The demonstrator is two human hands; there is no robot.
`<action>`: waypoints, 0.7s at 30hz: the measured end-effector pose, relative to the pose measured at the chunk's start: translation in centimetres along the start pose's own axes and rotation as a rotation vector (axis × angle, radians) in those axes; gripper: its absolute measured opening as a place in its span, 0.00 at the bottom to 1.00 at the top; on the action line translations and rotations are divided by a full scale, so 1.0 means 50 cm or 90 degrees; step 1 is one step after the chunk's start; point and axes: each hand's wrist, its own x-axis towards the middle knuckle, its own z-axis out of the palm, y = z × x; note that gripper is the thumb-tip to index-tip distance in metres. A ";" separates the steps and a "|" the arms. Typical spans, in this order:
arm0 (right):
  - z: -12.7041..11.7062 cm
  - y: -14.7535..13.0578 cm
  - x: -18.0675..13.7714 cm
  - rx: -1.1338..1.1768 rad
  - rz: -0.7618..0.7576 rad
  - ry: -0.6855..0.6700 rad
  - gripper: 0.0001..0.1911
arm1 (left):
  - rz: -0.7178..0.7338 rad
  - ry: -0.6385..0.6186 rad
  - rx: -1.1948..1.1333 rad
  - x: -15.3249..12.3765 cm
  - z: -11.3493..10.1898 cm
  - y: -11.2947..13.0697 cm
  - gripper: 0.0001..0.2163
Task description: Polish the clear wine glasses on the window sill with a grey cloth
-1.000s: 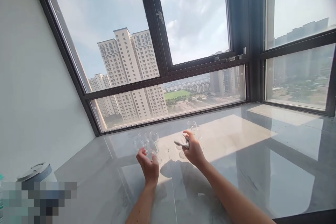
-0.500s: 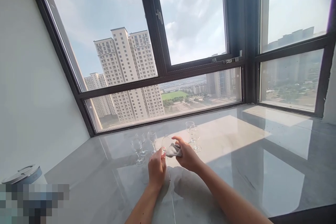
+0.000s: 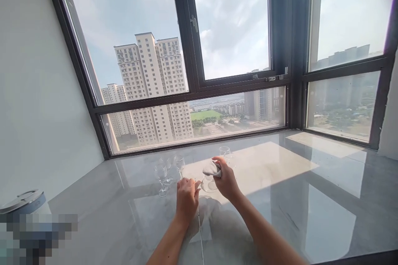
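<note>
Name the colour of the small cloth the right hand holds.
The small cloth is whitish grey; head view.

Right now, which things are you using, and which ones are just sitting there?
In use:
wine glass, held in the left hand
cloth, pressed to it by the right hand

Just lying about:
three glasses standing left of the hands on the counter
two glasses behind the right hand
lidded container, far left

My cloth [image 3: 212, 169] is pale grey-white, and the glass [image 3: 207, 184] I hold is clear and colourless, like the other glasses [image 3: 163, 173]. The desk [image 3: 311, 198] is glossy grey marble with faint darker veins. The window frame [image 3: 280, 29] is black.
</note>
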 end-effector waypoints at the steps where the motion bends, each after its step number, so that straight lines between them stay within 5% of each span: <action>1: -0.002 0.005 0.004 0.023 0.021 0.025 0.28 | -0.001 0.008 -0.009 0.000 0.001 -0.002 0.11; 5: -0.005 0.011 0.012 0.077 0.113 0.061 0.24 | -0.019 0.042 -0.059 0.003 0.003 -0.009 0.10; 17: -0.022 -0.037 0.011 0.344 0.263 -0.131 0.31 | -0.122 0.029 -0.170 0.005 0.002 -0.017 0.13; 21: -0.033 -0.050 0.017 0.385 0.261 -0.114 0.31 | -0.099 0.030 -0.151 0.001 -0.002 -0.020 0.13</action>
